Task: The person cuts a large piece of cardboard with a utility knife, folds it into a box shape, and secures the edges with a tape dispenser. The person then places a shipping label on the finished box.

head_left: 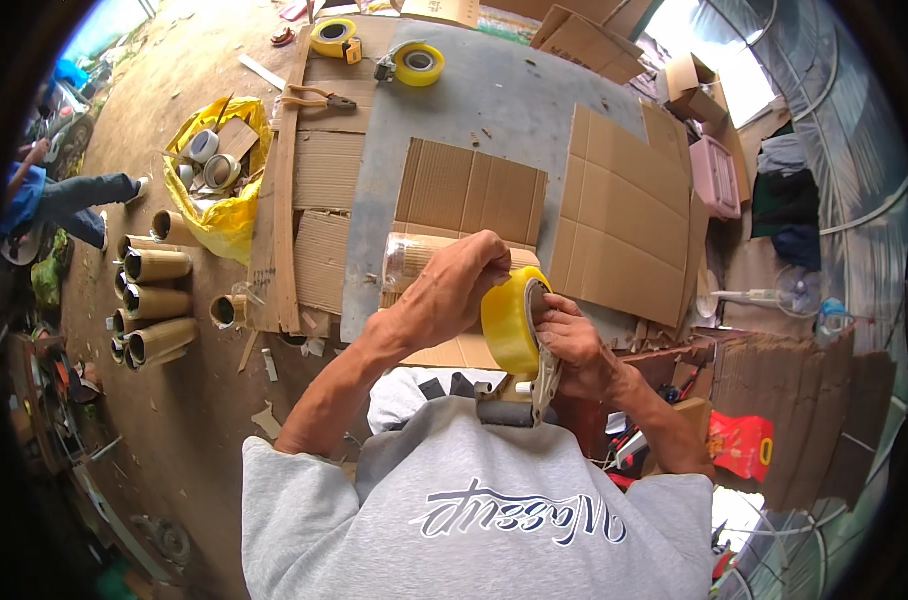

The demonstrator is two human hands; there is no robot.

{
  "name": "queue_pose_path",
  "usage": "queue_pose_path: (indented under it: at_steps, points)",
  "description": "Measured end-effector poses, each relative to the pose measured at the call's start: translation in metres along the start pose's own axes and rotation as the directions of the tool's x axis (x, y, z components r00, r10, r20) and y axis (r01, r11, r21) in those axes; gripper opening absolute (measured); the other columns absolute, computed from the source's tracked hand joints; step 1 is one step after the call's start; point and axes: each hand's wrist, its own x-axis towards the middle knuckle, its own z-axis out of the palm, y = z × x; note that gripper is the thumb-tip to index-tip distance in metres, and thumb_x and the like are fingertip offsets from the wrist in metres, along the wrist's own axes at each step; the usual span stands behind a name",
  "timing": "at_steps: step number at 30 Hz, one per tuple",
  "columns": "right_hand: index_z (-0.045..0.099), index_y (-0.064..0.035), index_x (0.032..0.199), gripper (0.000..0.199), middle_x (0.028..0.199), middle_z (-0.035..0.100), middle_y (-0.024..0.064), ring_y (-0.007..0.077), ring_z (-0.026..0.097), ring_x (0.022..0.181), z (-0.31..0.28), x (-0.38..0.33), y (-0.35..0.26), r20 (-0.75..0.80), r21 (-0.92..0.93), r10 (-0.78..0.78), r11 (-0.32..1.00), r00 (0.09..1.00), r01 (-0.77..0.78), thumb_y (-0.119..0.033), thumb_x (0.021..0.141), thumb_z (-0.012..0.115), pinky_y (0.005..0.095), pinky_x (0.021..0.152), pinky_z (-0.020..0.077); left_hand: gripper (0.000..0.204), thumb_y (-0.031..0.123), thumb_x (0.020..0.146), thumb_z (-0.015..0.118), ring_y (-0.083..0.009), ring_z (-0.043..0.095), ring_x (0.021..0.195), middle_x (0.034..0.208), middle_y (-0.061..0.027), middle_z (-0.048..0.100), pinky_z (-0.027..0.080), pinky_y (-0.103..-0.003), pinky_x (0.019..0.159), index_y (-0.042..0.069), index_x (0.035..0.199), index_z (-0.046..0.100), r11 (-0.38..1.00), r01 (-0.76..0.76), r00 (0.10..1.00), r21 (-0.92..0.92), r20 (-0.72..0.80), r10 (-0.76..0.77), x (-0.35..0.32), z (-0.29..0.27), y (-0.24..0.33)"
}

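Observation:
My right hand (pixel 577 345) grips a tape dispenser (pixel 544 385) loaded with a roll of yellow-looking tape (pixel 511 325), held up close to my chest. Beside the top of that roll, my left hand (pixel 452 280) is closed with its fingers curled in. What its fingertips pinch, if anything, is hidden. Behind the left hand lies a curled piece of cardboard (pixel 404 256) with shiny clear tape at its left end. It rests at the near edge of a flat corrugated sheet (pixel 469 195) on the grey tabletop (pixel 494 110).
Large folded cardboard (pixel 624 215) covers the table's right side. Pliers (pixel 319 99) and two more tape rolls, one in a dispenser (pixel 417 64), lie at the far left. Cardboard tubes (pixel 159 302) and a yellow bag (pixel 249 215) stand left on the ground. Another person (pixel 69 200) is at far left.

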Motion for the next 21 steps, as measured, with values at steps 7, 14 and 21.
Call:
queue_pose_path:
  at_steps: [7, 14, 21]
  points:
    - [0.074, -0.0058, 0.102, 0.029, 0.103, 0.075, 0.0066, 0.0255, 0.070, 0.109, 0.000, -0.006, 0.004, -0.001, 0.108, 0.094, 0.990, 0.996, -0.094, -0.001, 0.074, 0.079, 0.0482, 0.119, 0.0342, 0.009, -0.004, 0.100, 0.057, -0.0194, 0.057, 0.077, 0.087, -0.0111, 0.057, 0.051, -0.032, 0.072, 0.001, 0.101, 0.050, 0.995, 0.097, 0.994, 0.011, 0.043, -0.097, 0.008, -0.007, 0.006]
    - [0.075, -0.0079, 0.105, 0.030, 0.100, 0.074, 0.0030, 0.0212, 0.070, 0.106, 0.004, -0.008, 0.002, 0.001, 0.303, 0.191, 0.935, 0.982, -0.182, -0.002, 0.076, 0.079, 0.0489, 0.119, 0.0330, 0.017, -0.007, 0.095, 0.067, -0.0124, 0.063, 0.086, 0.091, -0.0037, 0.060, 0.056, -0.029, 0.083, 0.001, 0.104, 0.054, 0.950, 0.258, 0.961, -0.174, 0.150, -0.234, 0.017, -0.015, 0.005]
    - [0.074, -0.0077, 0.107, 0.037, 0.102, 0.074, 0.0055, 0.0256, 0.069, 0.105, -0.001, -0.009, -0.002, 0.006, 0.252, 0.188, 0.950, 0.982, -0.184, -0.013, 0.073, 0.088, 0.0472, 0.114, 0.0378, 0.029, -0.016, 0.085, 0.071, -0.0108, 0.066, 0.092, 0.095, -0.0023, 0.063, 0.058, -0.027, 0.087, 0.001, 0.105, 0.059, 0.908, 0.368, 0.926, -0.199, 0.169, -0.338, 0.021, -0.022, -0.002]
